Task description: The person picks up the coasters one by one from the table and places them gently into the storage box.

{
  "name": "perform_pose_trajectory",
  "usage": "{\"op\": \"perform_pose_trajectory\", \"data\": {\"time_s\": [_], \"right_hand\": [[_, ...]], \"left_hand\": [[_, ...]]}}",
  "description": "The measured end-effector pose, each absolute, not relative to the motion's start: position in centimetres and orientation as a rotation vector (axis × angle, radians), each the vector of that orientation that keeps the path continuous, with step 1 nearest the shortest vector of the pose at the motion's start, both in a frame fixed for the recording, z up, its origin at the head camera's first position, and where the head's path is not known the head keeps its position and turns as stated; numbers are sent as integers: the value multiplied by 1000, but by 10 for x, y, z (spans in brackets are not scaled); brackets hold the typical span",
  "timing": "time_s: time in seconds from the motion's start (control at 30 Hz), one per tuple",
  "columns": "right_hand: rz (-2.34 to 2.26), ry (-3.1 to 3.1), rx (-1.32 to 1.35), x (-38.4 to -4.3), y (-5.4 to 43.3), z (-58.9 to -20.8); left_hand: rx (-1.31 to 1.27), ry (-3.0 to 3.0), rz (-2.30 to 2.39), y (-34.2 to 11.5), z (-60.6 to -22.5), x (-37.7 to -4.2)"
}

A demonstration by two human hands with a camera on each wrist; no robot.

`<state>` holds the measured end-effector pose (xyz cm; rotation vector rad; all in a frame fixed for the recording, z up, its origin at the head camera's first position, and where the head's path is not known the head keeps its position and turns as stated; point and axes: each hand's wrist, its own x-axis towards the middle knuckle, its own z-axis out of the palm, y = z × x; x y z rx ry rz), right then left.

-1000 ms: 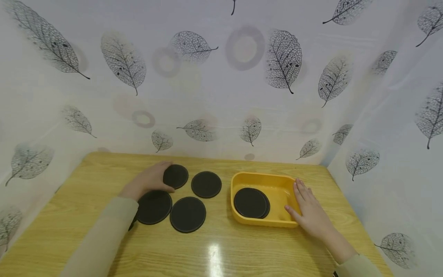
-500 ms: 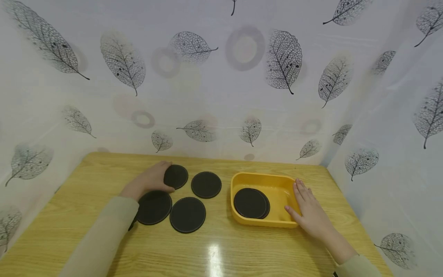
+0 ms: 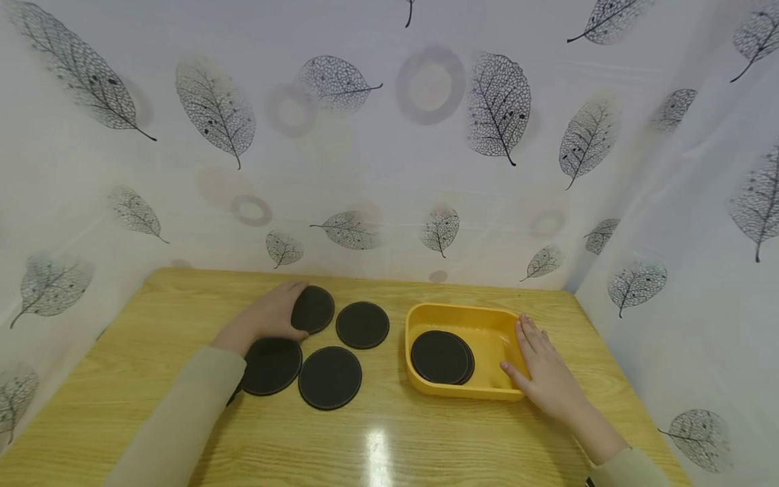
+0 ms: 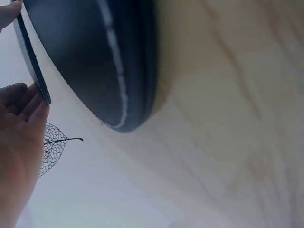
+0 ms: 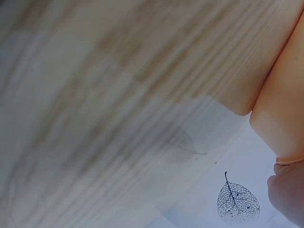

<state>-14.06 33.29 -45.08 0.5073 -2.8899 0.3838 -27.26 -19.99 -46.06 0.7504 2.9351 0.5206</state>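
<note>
My left hand (image 3: 268, 318) grips a round black coaster (image 3: 314, 310) at the table's back left, its thumb on the near side and fingers on the far side. In the left wrist view that coaster (image 4: 34, 66) stands off the wood, its edge between thumb and fingertips. Closer to that camera lies another stitched coaster (image 4: 80, 52). At the right, straight fingers of my right hand (image 3: 550, 375) rest on the end rim of a yellow bin (image 3: 494, 348). Overlapping black coasters (image 3: 441, 357) lie inside the bin, toward its left end.
Three more black coasters lie on the wooden table (image 3: 292, 446): one coaster (image 3: 362, 325) right of the held one, another coaster (image 3: 331, 377) nearer the front, and a coaster (image 3: 272, 368) below my left hand. A leaf-print curtain (image 3: 377, 169) closes off the back and sides.
My left hand has moved slightly up and to the right with the coaster, which has risen a little from its spot. The right hand and bin have stayed still.
</note>
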Motion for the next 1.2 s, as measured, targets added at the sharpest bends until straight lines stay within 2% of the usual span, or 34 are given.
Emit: {"op": "perform_pose_trajectory", "data": {"time_s": [0.4, 0.67, 1.2], "right_hand": [[383, -2867, 518, -137, 333, -452], [373, -2861, 517, -136, 332, -451], [385, -2874, 505, -132, 332, -454]], "left_hand": [[884, 2975, 511, -187, -445, -264], [1054, 2989, 495, -164, -427, -255], [1240, 2941, 389, -118, -406, -236]]}}
